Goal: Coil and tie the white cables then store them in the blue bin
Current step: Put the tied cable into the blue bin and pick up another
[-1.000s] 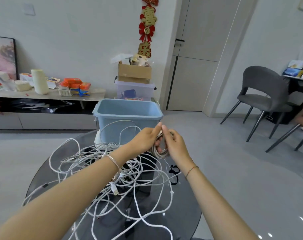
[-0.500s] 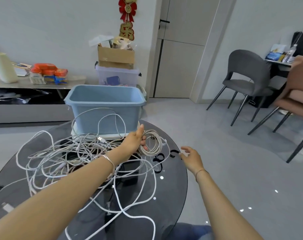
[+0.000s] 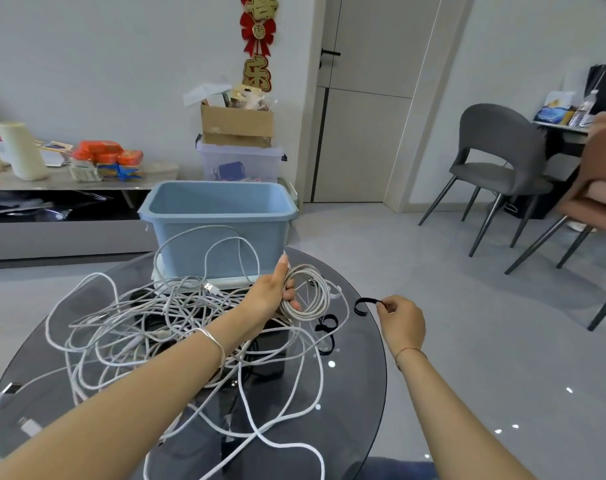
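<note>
Our left hand (image 3: 272, 296) has its fingers (image 3: 289, 293) curled round the coiled white cable (image 3: 312, 299) near the far edge of the bench (image 3: 357, 393), before the blue bin (image 3: 218, 233); our right hand (image 3: 402, 322) pinches a black strap tie (image 3: 364, 303) beside it. If we slacken that left grip while wrapping, the loops could spring loose

**One camera, worn on the head**

The only view comes from the person's head, facing forward and tipped down over the table (image 3: 357, 393). It sits close in: both forearms run up from the bottom edge, and the left hand (image 3: 267, 297) with its coil (image 3: 312, 299) and the right hand (image 3: 403, 322) with a tie (image 3: 364, 304) fall near mid-frame. The bin (image 3: 222, 213) stands just beyond them. The wide lens also takes in the far wall, the door (image 3: 364, 133) and a chair (image 3: 495, 157) to the right, with upright lines leaning.
</note>
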Tool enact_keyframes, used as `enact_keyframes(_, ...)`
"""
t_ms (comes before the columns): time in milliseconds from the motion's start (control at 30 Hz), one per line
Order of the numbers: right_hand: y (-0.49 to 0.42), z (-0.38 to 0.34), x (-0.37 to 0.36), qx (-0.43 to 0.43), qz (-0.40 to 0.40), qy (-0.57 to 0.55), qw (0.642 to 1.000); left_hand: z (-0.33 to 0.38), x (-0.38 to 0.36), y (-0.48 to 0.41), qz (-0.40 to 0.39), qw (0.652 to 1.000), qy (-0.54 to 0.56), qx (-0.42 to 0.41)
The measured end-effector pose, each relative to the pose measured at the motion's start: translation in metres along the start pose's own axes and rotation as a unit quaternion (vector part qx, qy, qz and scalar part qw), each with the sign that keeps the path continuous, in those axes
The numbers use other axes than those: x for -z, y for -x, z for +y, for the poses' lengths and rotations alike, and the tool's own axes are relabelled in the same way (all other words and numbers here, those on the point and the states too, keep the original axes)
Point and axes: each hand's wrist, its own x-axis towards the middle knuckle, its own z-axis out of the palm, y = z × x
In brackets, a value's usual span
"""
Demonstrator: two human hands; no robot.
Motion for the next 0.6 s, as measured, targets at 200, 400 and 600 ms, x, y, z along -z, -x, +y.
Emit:
enact_keyframes(200,0.006,-0.093,0.033,0.190,0.034,-0.069,0.979,0.019,0.037,0.039,-0.006,0.997,-0.071,-0.037)
enact_keyframes(400,0.055,-0.189,0.022,0.298,-0.110,-0.074,0.946,0.029,0.068,0.078,0.006,0.986,-0.138,-0.098)
enact_keyframes(600,0.084,-0.212,0.006,0.335,-0.130,-0.057,0.931,0.013,0.090,0.096,0.048,0.988,-0.095,-0.115)
